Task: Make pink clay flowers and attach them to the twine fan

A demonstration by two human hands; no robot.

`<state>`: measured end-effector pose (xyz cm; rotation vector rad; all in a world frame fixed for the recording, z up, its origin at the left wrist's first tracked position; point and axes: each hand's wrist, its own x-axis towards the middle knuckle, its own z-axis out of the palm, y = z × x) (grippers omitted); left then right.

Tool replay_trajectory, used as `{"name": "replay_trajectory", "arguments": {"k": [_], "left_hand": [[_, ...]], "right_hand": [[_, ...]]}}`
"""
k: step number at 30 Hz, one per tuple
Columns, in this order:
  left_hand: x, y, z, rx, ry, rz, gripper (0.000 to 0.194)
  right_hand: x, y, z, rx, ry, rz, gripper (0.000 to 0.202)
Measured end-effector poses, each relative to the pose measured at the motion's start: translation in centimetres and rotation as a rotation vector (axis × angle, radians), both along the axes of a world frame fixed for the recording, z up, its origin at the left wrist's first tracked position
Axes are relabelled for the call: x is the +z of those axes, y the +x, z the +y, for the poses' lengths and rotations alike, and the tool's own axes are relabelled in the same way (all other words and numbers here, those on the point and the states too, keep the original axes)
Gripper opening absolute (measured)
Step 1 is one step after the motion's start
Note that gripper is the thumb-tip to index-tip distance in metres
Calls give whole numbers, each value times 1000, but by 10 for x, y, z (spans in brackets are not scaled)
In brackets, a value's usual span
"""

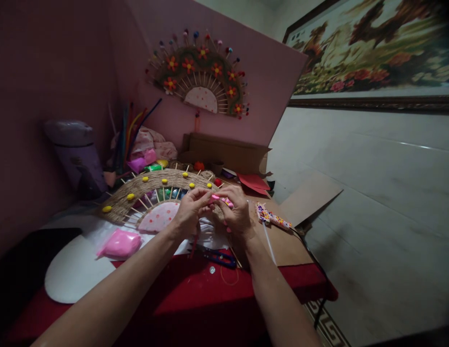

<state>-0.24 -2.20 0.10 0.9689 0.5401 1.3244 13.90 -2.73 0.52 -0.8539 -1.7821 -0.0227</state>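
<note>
My left hand point(193, 208) and my right hand point(236, 211) meet over the right part of a twine-wrapped fan point(155, 179). Small pieces of pink clay point(214, 197) are pinched between the fingertips of both hands. More pink pieces show at my right hand's fingers, over the fan's right end. Yellow dots sit along the fan's twine band, and its pink dotted half-circle point(159, 217) lies left of my left hand. A bag of pink clay point(121, 243) rests on white sheeting at the front left.
Blue scissors point(219, 257) lie below my hands on the red cloth point(195, 294). A patterned glue gun point(275, 218) rests on cardboard at right. A tumbler point(76, 156) stands at left; a finished fan point(202, 79) hangs behind.
</note>
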Motion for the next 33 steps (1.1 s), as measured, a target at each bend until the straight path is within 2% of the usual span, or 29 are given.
{"name": "replay_trajectory", "arguments": {"k": [9, 15, 25, 27, 31, 33], "left_hand": [[4, 1, -2, 58, -57, 30, 32], [2, 0, 0, -2, -28, 44, 27], [10, 2, -3, 39, -109, 52, 28], [11, 2, -4, 30, -120, 42, 27], [13, 0, -2, 52, -145, 5, 27], [15, -3, -1, 64, -135, -17, 30]], "right_hand": [[0, 1, -1, 39, -13, -35, 6], [0, 2, 0, 36, -11, -40, 5], [4, 2, -6, 47, -108, -33, 5], [5, 3, -8, 93, -200, 46, 10], [10, 7, -15, 345, -527, 346, 17], [12, 9, -21, 415, -658, 501, 19]]}}
